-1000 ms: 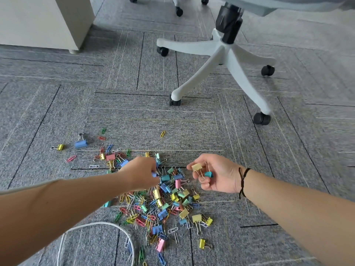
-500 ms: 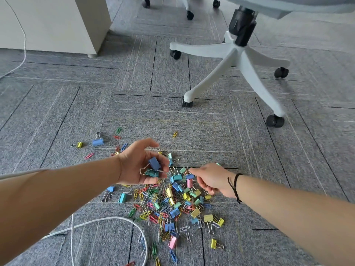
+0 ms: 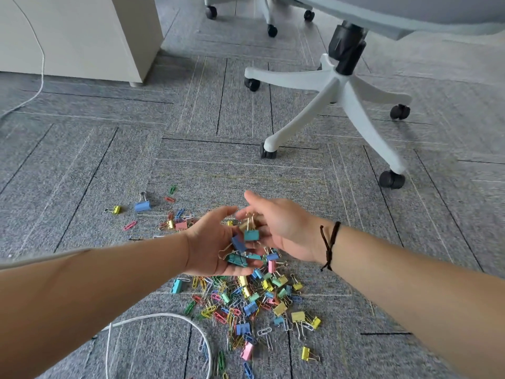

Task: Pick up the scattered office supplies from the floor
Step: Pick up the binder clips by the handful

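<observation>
Several coloured binder clips and paper clips lie in a pile (image 3: 254, 299) on the grey carpet below my hands. My left hand (image 3: 210, 247) is cupped palm up above the pile and holds a blue clip (image 3: 238, 243) and teal clips (image 3: 236, 259). My right hand (image 3: 284, 228) meets it from the right and pinches a teal binder clip (image 3: 251, 235) and a tan one by their wire handles, right over the left palm. More clips are scattered to the left: a large blue one (image 3: 142, 205), a yellow one (image 3: 116, 209) and a pink one (image 3: 181, 225).
An office chair's white star base (image 3: 336, 88) stands beyond the pile, its nearest caster (image 3: 267, 153) close to my hands. A white cable (image 3: 164, 315) loops on the carpet at the lower left. A beige cabinet (image 3: 82, 36) fills the far left corner.
My right hand left the pile with clips and rose to the left hand. The left hand turned palm up and lifted slightly. The view shifted left and closer.
</observation>
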A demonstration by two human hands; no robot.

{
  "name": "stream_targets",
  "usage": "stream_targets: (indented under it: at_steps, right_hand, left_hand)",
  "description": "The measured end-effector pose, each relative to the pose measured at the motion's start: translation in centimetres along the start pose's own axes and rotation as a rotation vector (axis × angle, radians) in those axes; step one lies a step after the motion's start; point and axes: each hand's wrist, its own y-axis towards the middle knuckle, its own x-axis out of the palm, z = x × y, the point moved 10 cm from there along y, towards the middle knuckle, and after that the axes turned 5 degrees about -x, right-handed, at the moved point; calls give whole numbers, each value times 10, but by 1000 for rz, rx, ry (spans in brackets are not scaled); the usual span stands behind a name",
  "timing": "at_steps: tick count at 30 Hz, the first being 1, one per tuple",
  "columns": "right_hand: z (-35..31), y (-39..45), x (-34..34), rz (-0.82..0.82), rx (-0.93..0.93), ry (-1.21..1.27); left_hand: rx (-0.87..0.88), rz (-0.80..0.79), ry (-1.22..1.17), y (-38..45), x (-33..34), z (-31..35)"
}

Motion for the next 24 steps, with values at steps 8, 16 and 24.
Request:
stream_targets:
  at_steps: [8,16,24]
  right_hand:
    - [-29,-12,-7,4,-113,-112]
    - [27,-13,-78,220,-46,-550]
    - [98,0,-43,-88,-66,-1267]
  left_hand:
    - [50,-22,-34,-15,-4,12]
    - [123,29,-10,-20,-20,26]
    - [143,102,-97,-22,-35,30]
